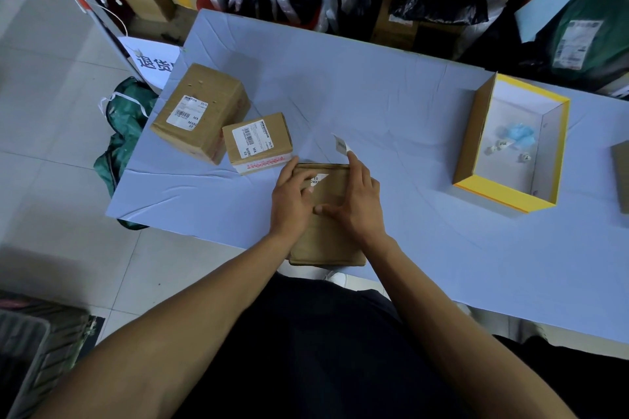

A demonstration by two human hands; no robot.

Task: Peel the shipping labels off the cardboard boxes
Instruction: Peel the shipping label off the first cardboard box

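A brown cardboard box stands at the table's near edge, right in front of me. My left hand presses on its top, over what is left of a white shipping label. My right hand rests on the box too, and a torn strip of the label sticks up from its fingertips. To the left are two more boxes with whole labels: a large one and a small one.
An open yellow-edged box with small scraps inside sits on the right of the blue table. Another brown box shows at the far right edge. Bagged parcels are piled behind the table; a green bag lies on the floor at the left.
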